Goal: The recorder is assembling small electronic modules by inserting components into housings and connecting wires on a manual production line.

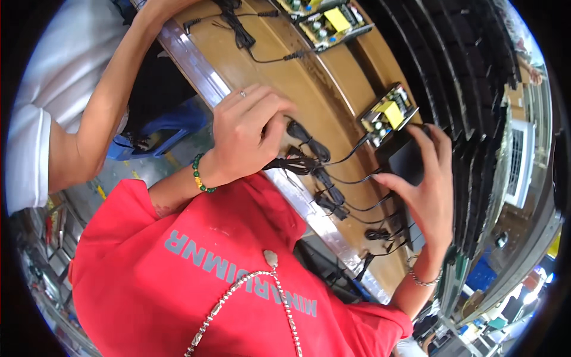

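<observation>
My left hand (247, 137) is closed, its fingers curled at the end of a tied bundle of black cable (294, 165). On the right, my right hand (427, 190) spans a black rectangular case (403, 157), thumb on its near side and fingers over the far edge. Just beyond that case lies a bare circuit board (385, 114) with a yellow transformer. A thin black lead runs from the board's near end toward the coiled cables. Some of the left fingertips are hidden.
More circuit boards (336, 27) lie at the top of the tan bench (238, 56), near another black cable (241, 35). Stacked black trays (443, 59) line the right. A metal strip (202, 68) edges the bench. Another person's arm (113, 89) reaches in at upper left, beside a blue stool (160, 131).
</observation>
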Available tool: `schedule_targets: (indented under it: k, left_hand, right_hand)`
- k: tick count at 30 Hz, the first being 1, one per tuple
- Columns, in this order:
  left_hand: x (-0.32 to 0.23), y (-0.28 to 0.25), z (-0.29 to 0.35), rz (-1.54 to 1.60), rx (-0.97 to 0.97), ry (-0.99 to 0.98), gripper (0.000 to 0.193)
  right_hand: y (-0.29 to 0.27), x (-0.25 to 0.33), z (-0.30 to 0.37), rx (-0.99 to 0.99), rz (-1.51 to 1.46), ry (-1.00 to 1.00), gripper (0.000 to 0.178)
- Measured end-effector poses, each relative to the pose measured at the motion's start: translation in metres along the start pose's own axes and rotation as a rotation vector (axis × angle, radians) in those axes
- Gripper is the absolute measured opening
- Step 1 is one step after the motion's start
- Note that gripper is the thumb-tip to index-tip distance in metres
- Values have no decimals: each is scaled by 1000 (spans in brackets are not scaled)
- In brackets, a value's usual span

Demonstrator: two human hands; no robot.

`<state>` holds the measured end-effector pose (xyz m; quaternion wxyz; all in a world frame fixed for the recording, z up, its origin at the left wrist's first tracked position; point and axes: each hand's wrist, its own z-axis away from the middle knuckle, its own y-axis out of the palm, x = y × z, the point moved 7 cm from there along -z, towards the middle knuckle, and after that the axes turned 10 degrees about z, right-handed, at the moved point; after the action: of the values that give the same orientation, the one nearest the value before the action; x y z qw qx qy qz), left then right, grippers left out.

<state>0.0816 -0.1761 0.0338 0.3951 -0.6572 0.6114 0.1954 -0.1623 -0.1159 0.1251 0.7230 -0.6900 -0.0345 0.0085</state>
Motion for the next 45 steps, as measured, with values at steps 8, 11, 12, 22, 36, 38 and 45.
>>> schedule_targets:
  k: [8,11,12,22,36,38,45]
  left_hand:
    - [3,-2,4,16,52,7,20]
    - [5,-1,4,21,75,10,19]
    - [6,-1,4,21,79,12,19]
    - [-7,6,0,56,22,76,17]
    - [-19,4,7,-7,-8,55,13]
    - [-17,4,8,-28,-5,32,12]
    - [-18,8,6,-51,-37,9,11]
  right_hand:
    - [-5,-2,-12,109,-74,56,96]
    - [-1,-2,-18,219,-27,127,104]
    - [-1,-2,-19,226,-9,130,105]
    - [-2,-16,-6,95,40,100,106]
    - [-65,-250,156,-399,429,764,87]
    - [-58,-267,164,-246,316,773,88]
    - [-58,-256,200,-219,553,721,66]
